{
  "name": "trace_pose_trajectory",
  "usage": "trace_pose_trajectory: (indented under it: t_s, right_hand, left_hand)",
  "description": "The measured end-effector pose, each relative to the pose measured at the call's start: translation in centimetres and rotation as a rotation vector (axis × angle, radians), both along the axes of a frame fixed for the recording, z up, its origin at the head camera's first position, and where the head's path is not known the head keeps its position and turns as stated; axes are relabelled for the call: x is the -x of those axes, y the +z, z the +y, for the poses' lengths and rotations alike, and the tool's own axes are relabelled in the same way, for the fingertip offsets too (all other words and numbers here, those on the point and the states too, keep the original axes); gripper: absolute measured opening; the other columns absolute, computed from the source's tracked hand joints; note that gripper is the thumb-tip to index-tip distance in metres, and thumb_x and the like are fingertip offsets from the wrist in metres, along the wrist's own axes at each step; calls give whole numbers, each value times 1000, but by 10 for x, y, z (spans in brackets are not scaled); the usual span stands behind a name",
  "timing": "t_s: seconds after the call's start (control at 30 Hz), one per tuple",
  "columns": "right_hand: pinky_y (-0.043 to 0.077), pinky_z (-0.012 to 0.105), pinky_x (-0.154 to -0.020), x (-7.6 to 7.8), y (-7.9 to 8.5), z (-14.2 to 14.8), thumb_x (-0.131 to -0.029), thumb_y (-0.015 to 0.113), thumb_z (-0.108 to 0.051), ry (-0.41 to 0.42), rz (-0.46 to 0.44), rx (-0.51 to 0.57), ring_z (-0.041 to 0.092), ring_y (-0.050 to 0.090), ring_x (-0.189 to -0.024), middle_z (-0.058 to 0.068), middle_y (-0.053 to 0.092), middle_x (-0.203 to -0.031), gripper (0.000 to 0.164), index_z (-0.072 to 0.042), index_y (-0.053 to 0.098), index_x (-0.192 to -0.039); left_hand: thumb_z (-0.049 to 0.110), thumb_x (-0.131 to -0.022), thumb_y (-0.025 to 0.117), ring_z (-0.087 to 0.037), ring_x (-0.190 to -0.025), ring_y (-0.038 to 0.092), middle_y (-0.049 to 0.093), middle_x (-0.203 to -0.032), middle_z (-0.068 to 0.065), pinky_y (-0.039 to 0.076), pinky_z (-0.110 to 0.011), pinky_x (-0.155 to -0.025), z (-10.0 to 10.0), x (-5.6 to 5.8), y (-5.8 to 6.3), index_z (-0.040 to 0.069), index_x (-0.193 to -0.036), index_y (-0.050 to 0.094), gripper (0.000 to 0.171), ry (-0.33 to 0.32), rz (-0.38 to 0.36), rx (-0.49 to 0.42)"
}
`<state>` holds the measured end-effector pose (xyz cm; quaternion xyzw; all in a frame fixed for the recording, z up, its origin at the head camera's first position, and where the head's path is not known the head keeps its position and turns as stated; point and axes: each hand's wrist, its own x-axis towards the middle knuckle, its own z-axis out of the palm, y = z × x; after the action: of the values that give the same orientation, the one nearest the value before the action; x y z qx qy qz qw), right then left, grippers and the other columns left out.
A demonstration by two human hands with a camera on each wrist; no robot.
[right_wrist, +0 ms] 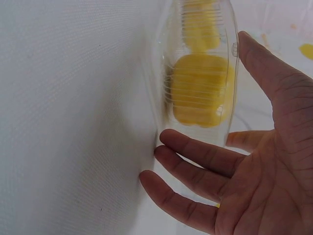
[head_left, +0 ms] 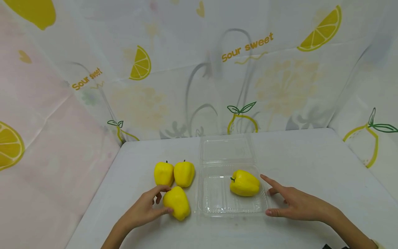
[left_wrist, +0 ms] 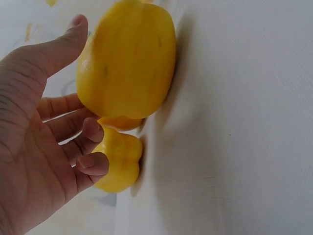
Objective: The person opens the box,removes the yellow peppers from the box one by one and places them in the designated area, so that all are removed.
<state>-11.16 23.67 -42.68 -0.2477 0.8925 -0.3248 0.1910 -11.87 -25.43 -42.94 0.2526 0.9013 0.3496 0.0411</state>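
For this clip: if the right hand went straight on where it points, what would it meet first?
Probably the near side wall of the clear container, before the yellow pepper inside it. The right hand looks very close; whether it already touches is unclear.

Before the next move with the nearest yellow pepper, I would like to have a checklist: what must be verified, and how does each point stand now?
1. Lid open: ok, folded back on the far side of the container.
2. Space inside: ok, the one pepper within lies toward the right; the left part is free.
3. Left grip at the nearest pepper: ok, thumb and index finger reach its left side.
4. Firm hold on that pepper: cannot tell.
5. Right grip steadying the container: cannot tell, it is at the right edge, pressure unclear.
6. All peppers inside: not ok, three are outside.
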Motion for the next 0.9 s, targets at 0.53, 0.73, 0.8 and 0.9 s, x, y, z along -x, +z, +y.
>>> trace_pose_trajectory:
  t_s: [0.53, 0.73, 0.8, 0.9]
  right_hand:
    - [50, 44, -77, -1, -2, 1, -88, 67, -56, -3, 11, 1, 21, 58, -93, 3, 57, -128, 97, -25, 8, -159]
    - [49, 45, -77, -2, -2, 2, -88, 67, -56, -5, 10, 4, 21, 58, -93, 4, 57, -129, 96, -28, 7, -159]
    - [49, 46, -78, -2, -2, 2, -88, 67, -55, -4, 6, 4, 21, 58, -93, 5, 57, -129, 97, -28, 7, -159]
    - [49, 47, -77, -1, -1, 1, -88, 67, -56, -3, 4, 1, 21, 57, -92, 5, 57, -129, 97, -26, 7, -159]
  left_hand:
    - [30, -90, 74, -14, -86, 49, 56, -116, 9, 43, -26, -72, 4, 6, 7, 14, -137, 52, 54, -164, 87, -20]
    - [19, -91, 73, -14, -87, 48, 56, -124, 7, 43, -26, -74, 5, 7, 9, 9, -139, 51, 54, -195, 83, -11]
    - [15, -90, 73, -14, -88, 48, 56, -125, 6, 43, -27, -74, 5, 7, 9, 8, -139, 51, 54, -200, 85, -9]
    - [11, -89, 73, -13, -88, 48, 56, -123, 7, 43, -28, -72, 6, 8, 10, 8, -139, 50, 55, -201, 72, -2]
